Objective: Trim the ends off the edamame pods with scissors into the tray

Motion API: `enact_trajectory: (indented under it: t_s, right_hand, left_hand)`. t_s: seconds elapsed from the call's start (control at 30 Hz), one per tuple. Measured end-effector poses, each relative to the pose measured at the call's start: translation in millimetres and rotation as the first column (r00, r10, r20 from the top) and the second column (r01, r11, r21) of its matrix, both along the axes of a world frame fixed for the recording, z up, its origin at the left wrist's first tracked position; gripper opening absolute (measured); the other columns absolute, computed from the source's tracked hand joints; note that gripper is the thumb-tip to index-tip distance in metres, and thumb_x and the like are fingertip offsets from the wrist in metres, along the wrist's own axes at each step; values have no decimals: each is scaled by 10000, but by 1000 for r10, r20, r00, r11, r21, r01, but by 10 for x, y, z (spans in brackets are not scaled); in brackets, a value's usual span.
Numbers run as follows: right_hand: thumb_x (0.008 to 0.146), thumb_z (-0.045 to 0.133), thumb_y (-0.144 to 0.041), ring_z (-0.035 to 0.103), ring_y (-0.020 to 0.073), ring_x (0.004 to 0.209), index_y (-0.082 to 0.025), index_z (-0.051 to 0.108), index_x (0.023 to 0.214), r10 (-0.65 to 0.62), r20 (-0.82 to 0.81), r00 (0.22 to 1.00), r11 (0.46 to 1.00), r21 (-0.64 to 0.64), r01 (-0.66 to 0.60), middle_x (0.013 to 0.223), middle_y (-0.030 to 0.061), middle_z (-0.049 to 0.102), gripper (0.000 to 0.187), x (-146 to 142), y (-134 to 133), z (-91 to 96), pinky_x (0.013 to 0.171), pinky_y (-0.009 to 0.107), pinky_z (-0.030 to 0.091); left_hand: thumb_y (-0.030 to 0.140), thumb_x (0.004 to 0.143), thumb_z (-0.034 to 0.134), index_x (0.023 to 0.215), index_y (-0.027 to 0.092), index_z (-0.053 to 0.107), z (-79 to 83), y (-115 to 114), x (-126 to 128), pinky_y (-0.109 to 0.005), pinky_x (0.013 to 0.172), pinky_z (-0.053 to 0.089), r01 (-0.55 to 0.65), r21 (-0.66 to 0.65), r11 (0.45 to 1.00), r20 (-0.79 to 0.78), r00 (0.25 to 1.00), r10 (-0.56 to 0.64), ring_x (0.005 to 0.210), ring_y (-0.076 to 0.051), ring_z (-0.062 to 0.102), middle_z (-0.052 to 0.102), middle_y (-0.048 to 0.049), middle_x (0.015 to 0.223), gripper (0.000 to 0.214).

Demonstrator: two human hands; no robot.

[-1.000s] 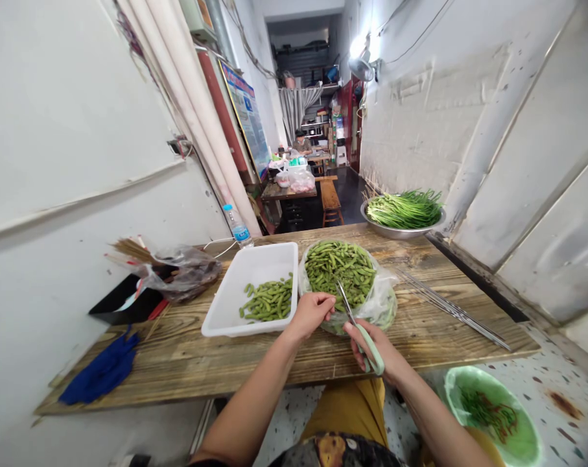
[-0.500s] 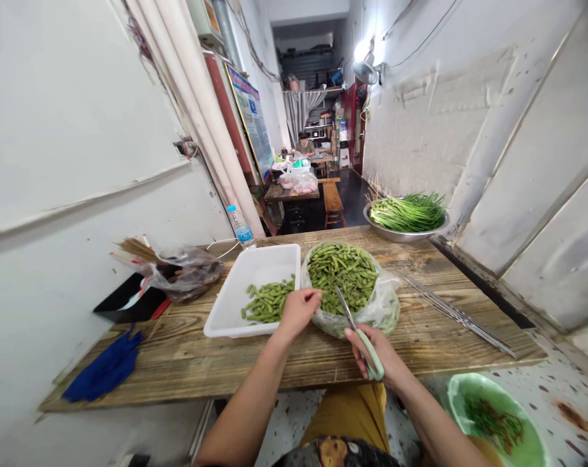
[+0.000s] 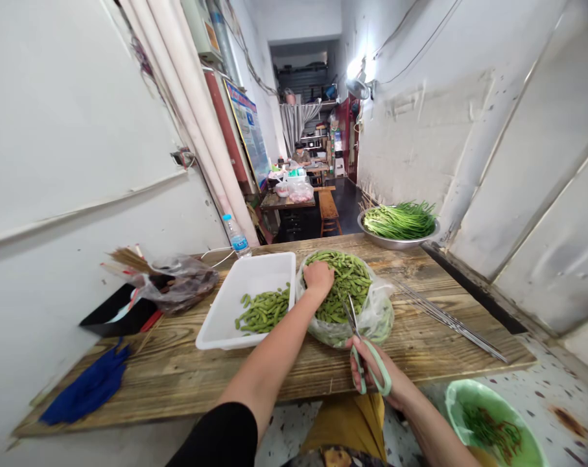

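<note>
My left hand [image 3: 319,277] is over the edamame pods [image 3: 345,275] heaped in a clear plastic bag [image 3: 378,305]. Its fingers are curled down against the pods, with the tips hidden, so I cannot make out what is in them. My right hand [image 3: 371,370] grips scissors [image 3: 382,379] with pale green handles at the near side of the bag. The scissor blades are spread and point away from me over the pods. Left of the bag, a white plastic tub [image 3: 218,318] contains a smaller pile of edamame pods [image 3: 264,311].
Metal skewers [image 3: 452,322] lie on the wooden table [image 3: 187,370] at right. A metal bowl [image 3: 398,243] of green stalks stands behind. Leftward are a water bottle [image 3: 236,237], black box [image 3: 109,311] and blue cloth [image 3: 87,389]. A green lined bin [image 3: 522,415] stands below right.
My left hand has moved forward from the tub's edge onto the bagged pods. The scissors in my right hand have gone from closed to spread. The view has shifted slightly.
</note>
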State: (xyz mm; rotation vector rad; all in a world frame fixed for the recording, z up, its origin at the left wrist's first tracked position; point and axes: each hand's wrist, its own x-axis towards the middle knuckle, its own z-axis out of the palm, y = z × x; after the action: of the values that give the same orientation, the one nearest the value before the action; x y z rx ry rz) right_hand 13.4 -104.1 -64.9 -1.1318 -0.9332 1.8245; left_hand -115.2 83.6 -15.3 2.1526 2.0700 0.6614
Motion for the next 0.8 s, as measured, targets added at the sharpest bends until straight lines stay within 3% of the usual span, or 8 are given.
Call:
enact_trajectory:
  t_s: [0.1, 0.2, 0.3, 0.4, 0.47, 0.53, 0.67, 0.8]
  right_hand:
    - [721, 568, -675, 468, 79, 425, -202, 482, 933, -10, 28, 1000, 1000, 12, 9, 590, -60, 495, 525, 47, -28, 41, 405, 202, 416]
    - [723, 561, -679, 468, 78, 427, -198, 481, 921, -26, 23, 999, 999, 30, 25, 596, -56, 496, 526, 59, -21, 63, 402, 202, 421]
    - [723, 565, -674, 475, 77, 419, -201, 471, 897, -40, 16, 999, 998, 41, 40, 594, -55, 503, 513, 48, 13, 62, 396, 198, 421]
    - [712, 575, -676, 474, 71, 408, -202, 465, 858, -65, 17, 998, 997, 40, 64, 582, -61, 505, 509, 21, 56, 47, 387, 190, 422]
    - [701, 577, -685, 463, 66, 393, -202, 466, 840, -71, 42, 997, 997, 43, 69, 567, -68, 499, 514, -6, 81, 39, 372, 185, 418]
    - [699, 576, -684, 449, 63, 377, -205, 466, 836, -61, 80, 995, 997, 60, 56, 553, -77, 488, 510, -35, 99, 37, 354, 178, 403]
    - [714, 592, -634, 431, 59, 357, -210, 449, 805, -44, 150, 988, 994, 108, 28, 541, -88, 470, 457, -65, 105, 49, 331, 167, 367]
    - [735, 594, -591, 372, 57, 330, -212, 437, 763, -41, 237, 971, 981, 193, -6, 490, -93, 433, 410, -23, 100, 76, 316, 171, 328]
  left_hand:
    - [309, 779, 599, 854, 74, 720, -34, 133, 67, -388, 852, 381, -48, -42, 998, 56, 997, 50, 921, -301, 601, 661, -219, 932, 275]
    - [249, 778, 579, 878, 101, 718, -39, 130, 17, -351, 819, 415, -37, -20, 999, 96, 995, 39, 926, -275, 606, 655, -195, 1007, 226]
    - [224, 781, 557, 922, 148, 709, -66, -24, -89, -299, 819, 429, 71, 28, 997, 302, 950, -76, 897, -217, 611, 678, -118, 980, 221]
    - [267, 775, 566, 907, 144, 701, -123, -315, -203, -271, 730, 449, 300, -32, 953, 670, 715, -202, 708, -166, 606, 683, -57, 777, 226]
    - [324, 752, 598, 865, 137, 701, -153, -537, -264, -250, 668, 439, 435, -114, 893, 815, 555, -166, 621, -137, 572, 655, -26, 683, 241]
    - [378, 714, 640, 800, 128, 698, -162, -732, -303, -231, 631, 416, 521, -182, 834, 876, 471, -104, 590, -117, 540, 634, -15, 644, 271]
    - [457, 674, 661, 660, 114, 664, -140, -934, -323, -211, 569, 357, 599, -265, 756, 888, 458, -52, 541, -86, 465, 596, -11, 591, 344]
    - [468, 644, 666, 637, 115, 659, -110, -958, -323, -216, 567, 351, 583, -294, 757, 866, 498, -47, 537, -86, 452, 604, -14, 587, 353]
